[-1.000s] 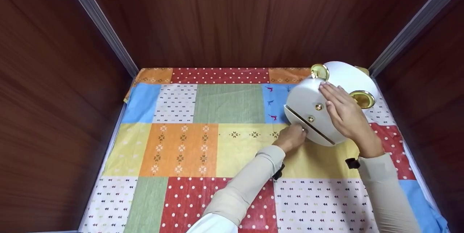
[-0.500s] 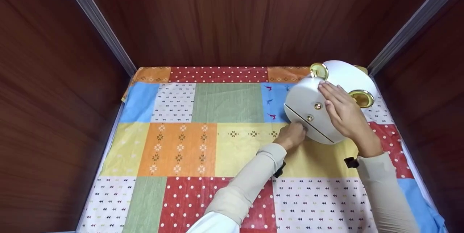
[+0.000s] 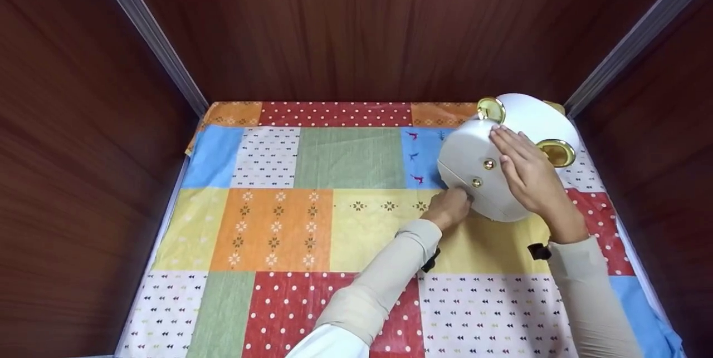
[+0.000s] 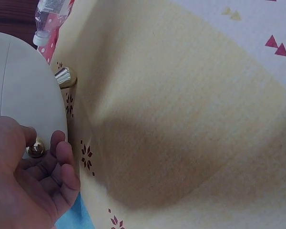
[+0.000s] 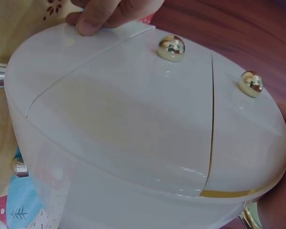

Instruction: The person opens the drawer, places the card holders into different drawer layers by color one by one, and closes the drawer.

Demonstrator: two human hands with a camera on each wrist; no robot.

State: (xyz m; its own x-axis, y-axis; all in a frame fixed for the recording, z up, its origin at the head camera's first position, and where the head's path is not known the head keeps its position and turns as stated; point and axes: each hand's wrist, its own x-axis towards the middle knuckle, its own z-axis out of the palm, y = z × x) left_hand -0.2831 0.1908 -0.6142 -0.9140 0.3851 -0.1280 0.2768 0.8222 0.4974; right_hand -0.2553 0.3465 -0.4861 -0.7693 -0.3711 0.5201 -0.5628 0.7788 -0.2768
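Behind white box (image 3: 501,163), wooden wall (image 3: 356,24) blocks.

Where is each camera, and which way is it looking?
Head: worn on the head, looking forward and down at the patchwork cloth and white box; both sleeves, the left hand and the right hand show.
Left wrist: low over the cloth, facing the box's edge; the left hand's curled fingers touch a gold knob.
Right wrist: close, facing the box's front; fingertips show at top.
All views share the white box.
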